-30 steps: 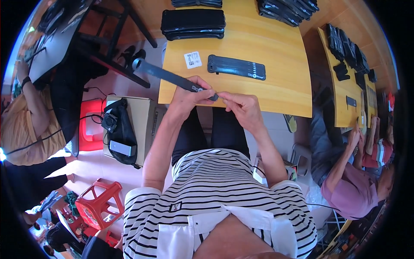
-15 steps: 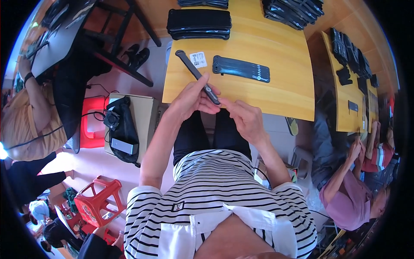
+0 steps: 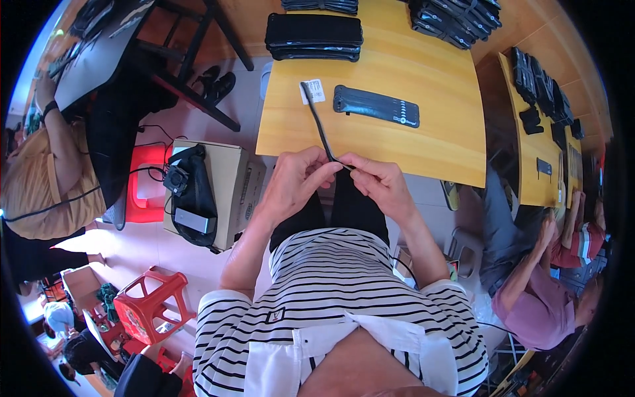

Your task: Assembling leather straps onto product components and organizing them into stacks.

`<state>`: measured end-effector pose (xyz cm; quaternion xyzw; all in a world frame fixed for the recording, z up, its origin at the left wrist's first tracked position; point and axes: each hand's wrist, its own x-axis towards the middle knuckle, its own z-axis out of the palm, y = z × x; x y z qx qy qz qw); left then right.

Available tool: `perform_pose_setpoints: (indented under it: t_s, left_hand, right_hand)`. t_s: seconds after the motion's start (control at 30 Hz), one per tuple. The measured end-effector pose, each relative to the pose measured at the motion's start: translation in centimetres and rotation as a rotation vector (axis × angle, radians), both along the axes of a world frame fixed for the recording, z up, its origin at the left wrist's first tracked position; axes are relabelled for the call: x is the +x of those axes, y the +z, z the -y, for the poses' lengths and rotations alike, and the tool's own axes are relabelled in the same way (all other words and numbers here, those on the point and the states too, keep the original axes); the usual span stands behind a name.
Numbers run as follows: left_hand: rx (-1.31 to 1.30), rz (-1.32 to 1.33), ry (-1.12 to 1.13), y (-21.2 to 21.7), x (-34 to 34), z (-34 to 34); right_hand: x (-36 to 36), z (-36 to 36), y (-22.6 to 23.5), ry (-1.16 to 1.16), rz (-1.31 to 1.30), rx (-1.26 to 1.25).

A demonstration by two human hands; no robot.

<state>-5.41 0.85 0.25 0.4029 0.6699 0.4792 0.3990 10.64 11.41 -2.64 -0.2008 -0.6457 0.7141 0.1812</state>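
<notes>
A narrow black strap [image 3: 317, 123] is held at its near end, over the table's front edge. It shows almost edge-on, its far end rising toward a small white printed label [image 3: 317, 90]. My left hand [image 3: 297, 183] is closed around the strap, thumb pressed against the curled fingers. My right hand [image 3: 381, 182] pinches the strap's near tip between thumb and fingers, close beside the left. A flat dark bundle of straps [image 3: 376, 106] with a row of pale marks lies on the wooden table [image 3: 436, 152], apart from both hands.
Stacks of black bundles [image 3: 314, 33] and tied bundles [image 3: 455, 23] stand at the table's back. To the left, a cardboard box [image 3: 231, 185] bears a black bag. A red stool [image 3: 152, 304] stands behind it. Co-workers sit on both sides, one in a pink shirt [image 3: 536, 311].
The strap has turned from its flat face to its edge. My left hand has rolled over so its back shows, and my right hand now pinches the strap's tip.
</notes>
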Motion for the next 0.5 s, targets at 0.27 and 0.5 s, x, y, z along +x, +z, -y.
perform_pose_setpoints:
  t_s: [0.27,0.5]
  left_hand:
    - [0.074,0.136,-0.023,-0.4,-0.1,1.0]
    - [0.078,0.175,0.133,-0.3,0.7,1.0]
  right_hand:
    - [0.1,-0.3,0.9,0.154,-0.004,-0.369]
    - [-0.2,0.0,0.6,0.159,-0.081,-0.419]
